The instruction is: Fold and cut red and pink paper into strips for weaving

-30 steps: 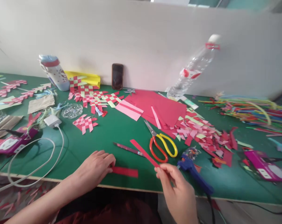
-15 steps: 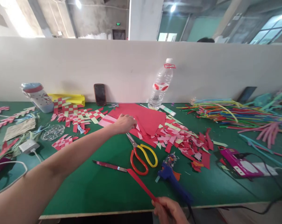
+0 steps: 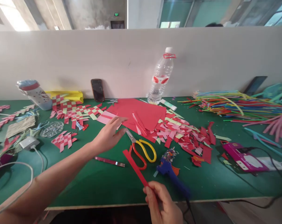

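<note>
My right hand [image 3: 163, 203] is at the table's near edge, pinching the lower end of a long red paper strip [image 3: 134, 166] that slants up to the left. My left hand [image 3: 109, 135] reaches over the green table [image 3: 96, 183], fingers stretched out and holding nothing, just left of the red paper sheets [image 3: 143, 113] and a pink sheet [image 3: 105, 118]. Red-and-yellow scissors [image 3: 141, 149] lie right of that hand. A craft knife [image 3: 109, 161] lies below it.
A blue glue gun [image 3: 172, 174] lies near my right hand. Woven red-and-white paper pieces [image 3: 73, 113], paper scraps [image 3: 185, 135], a water bottle [image 3: 160, 77], a phone [image 3: 97, 90], coloured strips [image 3: 243, 109], a purple device [image 3: 242, 157] and a charger [image 3: 28, 143] crowd the table.
My left hand has drawn back from the red sheets towards me and opened. The right hand has lifted the red strip a little higher and to the left.
</note>
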Tool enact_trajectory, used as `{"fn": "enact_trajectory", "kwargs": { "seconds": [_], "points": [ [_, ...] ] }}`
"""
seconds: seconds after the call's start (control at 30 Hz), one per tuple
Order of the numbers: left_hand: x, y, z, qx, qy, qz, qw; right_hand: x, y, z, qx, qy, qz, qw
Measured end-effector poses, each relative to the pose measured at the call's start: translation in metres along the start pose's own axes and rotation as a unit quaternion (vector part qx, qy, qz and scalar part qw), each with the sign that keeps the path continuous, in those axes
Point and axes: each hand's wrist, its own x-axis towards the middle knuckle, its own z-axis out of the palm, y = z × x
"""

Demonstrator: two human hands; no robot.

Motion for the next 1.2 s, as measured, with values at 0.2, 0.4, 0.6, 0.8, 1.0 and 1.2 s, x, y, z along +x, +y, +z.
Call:
{"fn": "enact_trajectory", "kwargs": {
  "seconds": [0.2,0.4,0.6,0.8,1.0,1.2],
  "points": [
    [-0.087,0.016,-0.028,0.002,-0.087,0.151,0.985,0.019,-0.025,0.024,-0.045,-0.158,-0.177,0.971],
    [-0.125,0.000,-0.027,-0.041,-0.250,0.026,0.967,0.024,-0.047,0.040,0.015,-0.260,-0.078,0.962],
    [-0.152,-0.017,-0.032,-0.135,-0.180,-0.044,0.973,0.022,-0.053,0.048,0.075,-0.296,0.073,0.949],
    [-0.176,-0.035,-0.037,-0.155,-0.157,-0.080,0.972,0.027,-0.068,0.058,0.081,-0.263,0.083,0.958],
    [-0.192,-0.041,-0.040,-0.219,-0.125,-0.162,0.954,0.029,-0.077,0.075,0.179,-0.238,0.103,0.949],
    [-0.196,-0.032,-0.038,-0.309,-0.130,-0.240,0.911,0.022,-0.074,0.091,0.243,-0.233,0.078,0.938]
  ]
}}
